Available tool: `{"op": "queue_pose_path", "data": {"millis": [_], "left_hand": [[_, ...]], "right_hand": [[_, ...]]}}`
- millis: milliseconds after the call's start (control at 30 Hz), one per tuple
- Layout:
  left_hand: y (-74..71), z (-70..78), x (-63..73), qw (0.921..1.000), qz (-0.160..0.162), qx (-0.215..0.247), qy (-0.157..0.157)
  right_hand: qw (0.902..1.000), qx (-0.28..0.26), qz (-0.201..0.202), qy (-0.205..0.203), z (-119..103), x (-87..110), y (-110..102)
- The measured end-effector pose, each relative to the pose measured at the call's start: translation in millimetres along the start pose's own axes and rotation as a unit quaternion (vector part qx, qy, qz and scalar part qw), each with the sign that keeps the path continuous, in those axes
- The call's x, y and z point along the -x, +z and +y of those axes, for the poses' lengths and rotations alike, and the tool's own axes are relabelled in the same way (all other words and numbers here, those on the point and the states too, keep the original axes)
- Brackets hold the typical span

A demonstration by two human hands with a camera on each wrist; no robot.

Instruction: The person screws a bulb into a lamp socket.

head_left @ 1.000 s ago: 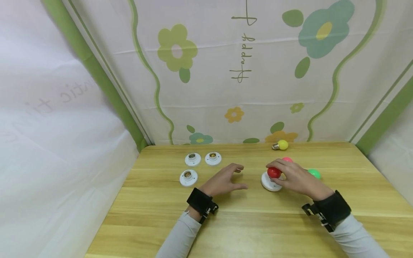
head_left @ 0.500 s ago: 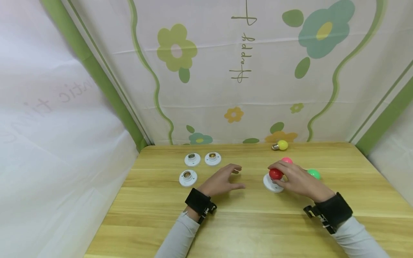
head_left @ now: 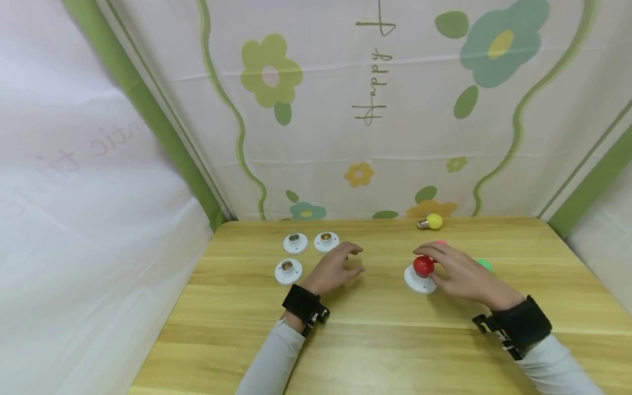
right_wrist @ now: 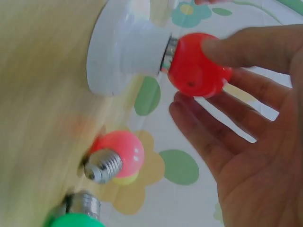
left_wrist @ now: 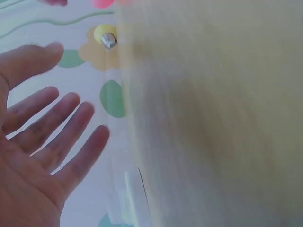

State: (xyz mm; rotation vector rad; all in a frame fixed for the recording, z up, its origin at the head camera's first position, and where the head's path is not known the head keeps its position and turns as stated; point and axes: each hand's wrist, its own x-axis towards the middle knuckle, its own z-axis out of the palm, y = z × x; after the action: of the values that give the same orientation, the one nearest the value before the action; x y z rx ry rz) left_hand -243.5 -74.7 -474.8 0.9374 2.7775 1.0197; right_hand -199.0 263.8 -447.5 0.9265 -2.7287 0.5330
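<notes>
Right hand around red bulb, socket below

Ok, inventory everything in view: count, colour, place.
Table: 1, light wood, foreground
Cloth: count unclear, floral white, behind and beside
Empty sockets: 3, white, table's left
Filled socket: 1, white, right of centre
Red bulb: 1, red, in the filled socket
Yellow bulb: 1, yellow, table's far edge
Pink bulb: 1, pink, beyond the red bulb
Green bulb: 1, green, further right
Sleeves: 2, pale grey, bottom of head view
Wrist straps: 2, black, beyond the sleeves
Left hand: 1, bare, near the empty sockets
Right hand: 1, bare, around the red bulb
</notes>
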Motion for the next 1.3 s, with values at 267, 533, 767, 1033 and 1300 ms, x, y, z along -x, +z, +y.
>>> {"op": "queue_pose_path", "data": {"millis": [267,533,767,1033,1300], "left_hand": [[-8.6,-14.8,-7.7,0.9981,0.038,-0.048,0.000],[-17.1,-31.2,-18.1,0.9940,0.064,-0.088,-0.010],[-24.3,-45.3,-23.8,0.9858,0.099,-0.127,-0.046],[-26.5,-51.4,-27.0,0.9865,0.071,-0.088,-0.119],[-25.3,-54.9,-26.6,0.9863,0.023,-0.063,-0.151]], "right_hand": [[0.9975,0.047,0.049,-0.019,14,11.2,-11],[0.9909,0.093,0.093,-0.029,33,23.3,-10],[0.9870,0.129,0.089,0.036,48,35.5,-14],[0.9871,0.121,0.025,0.102,63,47.5,-18],[0.9848,0.066,-0.049,0.153,72,52.7,-16]]}}
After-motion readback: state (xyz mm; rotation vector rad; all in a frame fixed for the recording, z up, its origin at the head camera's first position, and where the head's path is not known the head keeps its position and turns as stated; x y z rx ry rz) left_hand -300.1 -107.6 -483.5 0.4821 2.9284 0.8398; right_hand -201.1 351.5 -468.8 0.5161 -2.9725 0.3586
